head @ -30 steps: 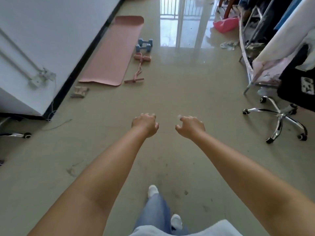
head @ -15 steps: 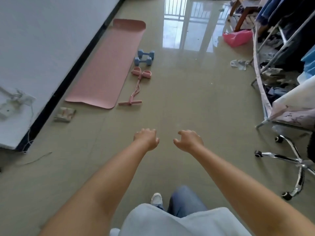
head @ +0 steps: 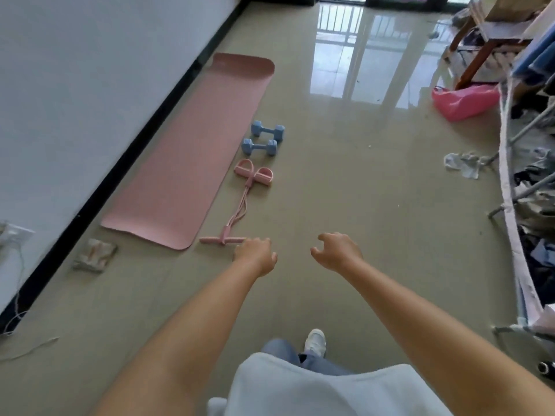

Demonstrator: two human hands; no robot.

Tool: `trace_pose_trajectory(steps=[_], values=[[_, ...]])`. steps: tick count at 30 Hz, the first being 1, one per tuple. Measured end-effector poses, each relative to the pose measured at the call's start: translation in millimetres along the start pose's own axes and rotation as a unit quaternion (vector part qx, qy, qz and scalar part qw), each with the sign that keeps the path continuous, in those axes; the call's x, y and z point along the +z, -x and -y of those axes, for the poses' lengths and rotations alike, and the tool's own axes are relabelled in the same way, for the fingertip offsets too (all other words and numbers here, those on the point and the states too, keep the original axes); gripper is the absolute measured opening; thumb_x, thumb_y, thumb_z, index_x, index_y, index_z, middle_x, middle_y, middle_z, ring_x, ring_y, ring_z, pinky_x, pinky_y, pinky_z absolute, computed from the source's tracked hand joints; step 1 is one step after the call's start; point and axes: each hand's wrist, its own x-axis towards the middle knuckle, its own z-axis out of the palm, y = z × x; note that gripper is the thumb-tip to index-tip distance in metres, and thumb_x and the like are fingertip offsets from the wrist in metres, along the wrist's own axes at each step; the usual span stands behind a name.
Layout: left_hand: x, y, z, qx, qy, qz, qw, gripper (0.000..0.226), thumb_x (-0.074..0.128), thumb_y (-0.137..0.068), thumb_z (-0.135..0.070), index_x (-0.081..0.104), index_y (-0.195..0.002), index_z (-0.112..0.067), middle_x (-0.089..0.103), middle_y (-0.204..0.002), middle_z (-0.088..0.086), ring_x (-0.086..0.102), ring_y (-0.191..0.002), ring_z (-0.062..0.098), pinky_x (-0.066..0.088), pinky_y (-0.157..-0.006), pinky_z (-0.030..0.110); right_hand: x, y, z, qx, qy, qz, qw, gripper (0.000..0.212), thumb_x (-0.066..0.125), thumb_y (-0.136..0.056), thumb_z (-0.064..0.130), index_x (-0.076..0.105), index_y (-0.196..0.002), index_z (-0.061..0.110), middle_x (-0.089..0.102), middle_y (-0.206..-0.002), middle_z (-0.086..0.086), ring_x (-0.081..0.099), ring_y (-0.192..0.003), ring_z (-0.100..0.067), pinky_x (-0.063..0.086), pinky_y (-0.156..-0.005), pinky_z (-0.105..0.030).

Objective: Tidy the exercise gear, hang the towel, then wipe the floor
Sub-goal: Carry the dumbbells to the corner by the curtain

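Note:
A pink exercise mat (head: 192, 151) lies flat on the floor along the left wall. Beside its right edge sit two blue dumbbells (head: 264, 139) and a pink pedal pull-rope (head: 240, 202) stretched towards me. My left hand (head: 255, 256) hovers just right of the rope's near handle bar, fingers loosely curled, holding nothing. A little to the right, my right hand (head: 336, 253) is held out the same way and is empty too. A small folded cloth (head: 94, 256) lies near the wall, and a crumpled white rag (head: 464, 163) lies at the right.
A clothes rack (head: 510, 175) piled with fabric runs down the right side, with a pink bag (head: 462, 100) and a wooden chair (head: 486, 40) behind it. Cables (head: 18, 301) trail by the left wall. My foot (head: 315, 340) is on the floor below.
I have walked forward; the mat, dumbbells and pull-rope are much closer. Both hands stay held out in front, empty, and the swivel chair base has left the view.

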Motion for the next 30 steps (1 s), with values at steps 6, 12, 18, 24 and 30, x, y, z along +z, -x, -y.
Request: trace_pose_trajectory(steps=[6, 12, 18, 24, 30], values=[[-94, -129, -10, -0.027, 0.03, 0.003, 0.999, 0.042, 0.035, -0.098, -0.034, 0.045, -0.131, -0.011, 0.047, -0.139, 0.013, 0.043, -0.129, 0.032, 0.04, -0.1, 0.04, -85, -151, 17, -0.041, 0.024, 0.005, 0.999, 0.041, 0.046, -0.09, 0.036, 0.057, -0.122, 0.013, 0.06, -0.125, -0.01, 0.05, -0.121, -0.029, 0.043, -0.096, -0.035], [-197, -288, -8, -0.047, 0.063, -0.003, 0.997, 0.044, 0.035, -0.097, -0.035, 0.043, -0.133, -0.011, 0.046, -0.139, 0.013, 0.042, -0.129, 0.031, 0.039, -0.101, 0.04, -177, -322, 38, -0.045, 0.033, -0.014, 0.998, 0.04, 0.044, -0.09, 0.033, 0.057, -0.121, 0.012, 0.061, -0.122, -0.011, 0.052, -0.118, -0.03, 0.045, -0.094, -0.035], [-295, -416, -13, -0.076, 0.102, 0.015, 0.992, 0.042, 0.036, -0.097, -0.032, 0.044, -0.133, -0.012, 0.05, -0.136, 0.014, 0.047, -0.126, 0.032, 0.042, -0.098, 0.037, -263, -454, 53, -0.044, 0.053, 0.013, 0.998, 0.039, 0.043, -0.091, 0.033, 0.058, -0.12, 0.011, 0.06, -0.123, -0.011, 0.051, -0.118, -0.029, 0.045, -0.093, -0.035], [-356, -533, -29, -0.121, 0.136, 0.035, 0.983, 0.039, 0.035, -0.098, -0.032, 0.048, -0.127, -0.01, 0.051, -0.133, 0.013, 0.046, -0.125, 0.031, 0.041, -0.102, 0.041, -333, -600, 63, -0.09, 0.079, 0.039, 0.992, 0.039, 0.042, -0.094, 0.032, 0.055, -0.124, 0.01, 0.059, -0.125, -0.01, 0.053, -0.116, -0.028, 0.045, -0.093, -0.033], [-394, -626, -41, -0.223, 0.235, 0.025, 0.946, 0.041, 0.036, -0.099, -0.032, 0.047, -0.129, -0.008, 0.05, -0.135, 0.013, 0.044, -0.128, 0.03, 0.04, -0.101, 0.038, -381, -740, 84, -0.171, 0.128, 0.115, 0.97, 0.041, 0.042, -0.095, 0.033, 0.05, -0.131, 0.015, 0.053, -0.133, -0.007, 0.05, -0.122, -0.026, 0.044, -0.095, -0.032]])
